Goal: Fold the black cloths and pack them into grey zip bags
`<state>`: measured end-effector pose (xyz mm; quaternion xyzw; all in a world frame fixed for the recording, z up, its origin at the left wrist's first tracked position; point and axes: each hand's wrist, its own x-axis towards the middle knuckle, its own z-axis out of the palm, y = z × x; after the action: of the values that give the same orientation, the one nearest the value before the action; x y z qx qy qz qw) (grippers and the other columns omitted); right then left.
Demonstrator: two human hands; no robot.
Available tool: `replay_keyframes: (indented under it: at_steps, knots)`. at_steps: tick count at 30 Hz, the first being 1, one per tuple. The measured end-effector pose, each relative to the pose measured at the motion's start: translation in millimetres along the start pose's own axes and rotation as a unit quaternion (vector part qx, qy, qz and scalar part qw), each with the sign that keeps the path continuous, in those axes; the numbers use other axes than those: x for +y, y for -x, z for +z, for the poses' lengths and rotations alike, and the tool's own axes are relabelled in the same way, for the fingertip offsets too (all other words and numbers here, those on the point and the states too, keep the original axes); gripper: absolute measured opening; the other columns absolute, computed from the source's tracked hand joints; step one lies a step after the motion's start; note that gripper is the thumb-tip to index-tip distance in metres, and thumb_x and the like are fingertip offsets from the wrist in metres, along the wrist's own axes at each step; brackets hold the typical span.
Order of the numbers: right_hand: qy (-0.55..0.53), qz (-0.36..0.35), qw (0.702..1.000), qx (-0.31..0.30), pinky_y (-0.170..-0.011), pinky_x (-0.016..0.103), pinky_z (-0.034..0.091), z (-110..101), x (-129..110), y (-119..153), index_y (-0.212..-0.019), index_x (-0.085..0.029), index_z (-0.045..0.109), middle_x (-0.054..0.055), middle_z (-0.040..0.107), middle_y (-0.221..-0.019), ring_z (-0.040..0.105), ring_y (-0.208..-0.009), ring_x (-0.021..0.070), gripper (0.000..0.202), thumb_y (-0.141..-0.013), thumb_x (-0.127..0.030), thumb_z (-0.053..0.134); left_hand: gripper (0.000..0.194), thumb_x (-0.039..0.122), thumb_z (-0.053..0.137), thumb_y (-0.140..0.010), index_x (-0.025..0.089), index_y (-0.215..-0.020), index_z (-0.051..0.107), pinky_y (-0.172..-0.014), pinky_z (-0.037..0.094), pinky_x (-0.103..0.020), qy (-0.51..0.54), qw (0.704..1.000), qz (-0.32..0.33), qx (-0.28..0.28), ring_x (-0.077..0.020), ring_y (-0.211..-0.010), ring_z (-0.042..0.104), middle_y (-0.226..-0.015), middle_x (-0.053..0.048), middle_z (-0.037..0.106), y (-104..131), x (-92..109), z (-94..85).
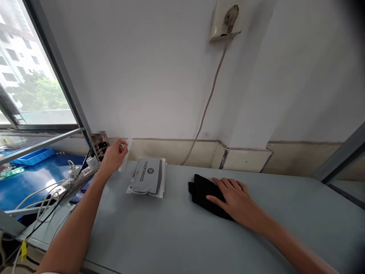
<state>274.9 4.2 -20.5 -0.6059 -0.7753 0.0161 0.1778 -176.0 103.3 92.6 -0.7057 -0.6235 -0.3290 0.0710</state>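
Observation:
A thin, whitish translucent plastic bag [124, 158] hangs upright from the pinched fingers of my left hand [115, 154], close to the wall. Just right of it lies a stack of flat packages [148, 177], the top one grey with "ROCKBROS" printed on it. My right hand [234, 199] rests flat, fingers spread, on a folded black fabric item [203, 192]. The hand covers part of the fabric, so its exact kind cannot be told.
The grey tabletop [159, 236] meets a wall with a socket [228, 19] and a hanging cord [209, 99]. Power strips [87, 171] and tangled cables lie at the left. Beyond the metal frame, a blue tray [34, 156] sits on a blue surface. Another frame post [342, 152] stands right.

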Motion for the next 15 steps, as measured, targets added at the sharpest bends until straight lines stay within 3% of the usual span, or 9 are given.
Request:
replay_keyframes:
  at_steps: [2, 4, 8, 11, 13, 15]
  knots:
    - [-0.014, 0.029, 0.999, -0.023, -0.111, 0.059, 0.038, -3.3, 0.4, -2.0, -0.14, -0.018, 0.06, 0.017, 0.072, -0.125, 0.055, -0.126, 0.0409, 0.071, -0.094, -0.071, 0.052, 0.022, 0.035, 0.051, -0.096, 0.022, -0.108, 0.063, -0.06, 0.035, -0.025, 0.043, 0.996, 0.004, 0.082, -0.015, -0.059, 0.052, -0.065, 0.005, 0.053, 4.4, 19.1, -10.1]
    - [-0.034, 0.065, 0.996, -0.058, -0.105, 0.055, 0.043, -8.9, -0.3, -3.3, -0.137, -0.017, 0.062, 0.018, 0.073, -0.123, 0.057, -0.123, 0.0415, 0.069, -0.09, -0.068, 0.059, 0.02, 0.033, 0.052, -0.096, 0.022, -0.108, 0.063, -0.059, 0.034, -0.024, 0.074, 0.989, 0.004, 0.125, -0.0135, -0.055, 0.046, -0.061, 0.007, 0.048, 11.2, 41.7, -20.9]
    - [-0.064, 0.112, 0.987, -0.096, -0.09, 0.046, 0.051, -21.6, -3.3, -2.7, -0.116, -0.019, 0.067, 0.017, 0.074, -0.109, 0.063, -0.11, 0.04, 0.054, -0.085, -0.063, 0.064, 0.02, 0.034, 0.053, -0.097, 0.024, -0.11, 0.063, -0.058, 0.034, -0.023, 0.122, 0.987, 0.038, 0.093, -0.0124, -0.055, 0.04, -0.061, 0.008, 0.041, 31.9, 93.5, -42.4]
    - [-0.096, 0.096, 0.986, -0.098, -0.08, 0.041, 0.052, -28.0, -4.8, -1.3, -0.099, -0.023, 0.061, 0.012, 0.071, -0.099, 0.065, -0.097, 0.0347, 0.04, -0.083, -0.059, 0.067, 0.018, 0.037, 0.054, -0.097, 0.026, -0.108, 0.063, -0.056, 0.034, -0.023, 0.174, 0.984, 0.042, 0.009, -0.0121, -0.055, 0.04, -0.062, 0.008, 0.041, 51.4, 130.1, -49.6]
    - [-0.141, 0.101, 0.977, -0.123, -0.068, 0.037, 0.049, -30.1, -4.0, -1.0, -0.099, -0.025, 0.055, 0.005, 0.067, -0.086, 0.064, -0.081, 0.0292, 0.04, -0.083, -0.059, 0.069, 0.021, 0.04, 0.052, -0.097, 0.026, -0.11, 0.062, -0.051, 0.032, -0.023, 0.238, 0.965, 0.026, -0.109, -0.0127, -0.052, 0.041, -0.06, 0.008, 0.043, 65.3, 150.5, -46.2]
    - [-0.2, 0.13, 0.96, -0.15, -0.058, 0.033, 0.044, -30.3, -0.5, -1.3, -0.105, -0.027, 0.052, -0.002, 0.06, -0.072, 0.061, -0.069, 0.025, 0.044, -0.082, -0.059, 0.071, 0.024, 0.04, 0.051, -0.097, 0.028, -0.115, 0.06, -0.048, 0.033, -0.023, 0.289, 0.924, 0.04, -0.249, -0.0126, -0.051, 0.04, -0.063, 0.007, 0.049, 79.5, 167.2, -36.4]
